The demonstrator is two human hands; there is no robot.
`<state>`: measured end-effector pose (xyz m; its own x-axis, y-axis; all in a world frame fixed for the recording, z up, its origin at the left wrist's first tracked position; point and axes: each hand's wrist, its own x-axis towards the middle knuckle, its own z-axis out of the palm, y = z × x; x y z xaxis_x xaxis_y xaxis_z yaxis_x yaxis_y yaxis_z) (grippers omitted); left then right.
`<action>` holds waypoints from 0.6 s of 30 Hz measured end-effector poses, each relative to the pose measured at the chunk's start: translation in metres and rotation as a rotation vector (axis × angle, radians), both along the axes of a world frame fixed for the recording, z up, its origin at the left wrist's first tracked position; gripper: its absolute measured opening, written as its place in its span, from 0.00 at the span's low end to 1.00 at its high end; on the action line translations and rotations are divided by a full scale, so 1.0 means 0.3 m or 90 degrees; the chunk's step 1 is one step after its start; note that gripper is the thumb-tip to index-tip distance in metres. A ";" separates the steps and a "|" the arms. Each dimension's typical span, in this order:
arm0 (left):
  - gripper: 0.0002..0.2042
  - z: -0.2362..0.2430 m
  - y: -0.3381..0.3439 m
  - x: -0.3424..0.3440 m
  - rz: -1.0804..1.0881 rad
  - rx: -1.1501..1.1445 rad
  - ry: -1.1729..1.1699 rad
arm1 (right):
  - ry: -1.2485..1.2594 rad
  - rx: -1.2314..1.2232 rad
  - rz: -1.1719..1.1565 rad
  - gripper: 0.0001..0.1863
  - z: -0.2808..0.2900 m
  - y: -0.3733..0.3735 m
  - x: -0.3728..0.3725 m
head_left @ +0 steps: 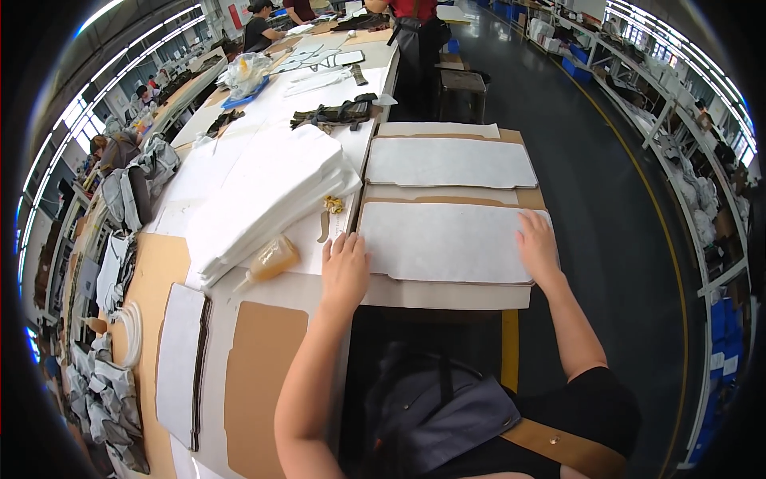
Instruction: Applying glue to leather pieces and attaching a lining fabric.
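i see both hands pressed flat on the near felt sheet [447, 242], a pale grey panel lying on a brown cardboard board [447, 294] at the table's near edge. my left hand [345, 270] lies palm down with fingers spread and straight, its fingertips over the sheet's left edge and its heel on the white surface beside it; it grips nothing. my right hand [538, 249] is also open and flat, fingers together, resting on the sheet's right end near the corner; it holds nothing either, only presses down.

a second felt sheet [451, 162] of the same shape lies further away on its own board, well apart from both hands. just left of my left hand sits a small squeeze bottle [271, 259] of amber liquid, on its side, touching the foot of a thick stack of white sheets [267, 191]. between the stack and the near sheet a small yellowish tool [330, 209] lies on the table, too small to make out. further up the table there is a dark strap bundle [339, 112]. a person in a dark apron [415, 36] stands at the far end. a grey bag [447, 411] sits below the table edge by my lap.
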<state>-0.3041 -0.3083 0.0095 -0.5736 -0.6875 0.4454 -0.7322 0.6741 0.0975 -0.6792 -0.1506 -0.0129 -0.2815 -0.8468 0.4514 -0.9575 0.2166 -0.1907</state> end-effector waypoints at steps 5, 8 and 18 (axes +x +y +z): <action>0.14 0.197 0.199 0.228 -0.085 0.191 0.037 | -0.196 -0.054 0.259 0.16 0.018 -0.140 0.267; 0.14 0.302 0.359 0.401 -0.065 0.225 0.029 | -0.264 -0.107 0.357 0.14 0.046 -0.234 0.465; 0.04 0.248 0.894 1.113 0.433 0.220 0.365 | -0.434 -0.108 0.481 0.18 0.077 -0.491 0.891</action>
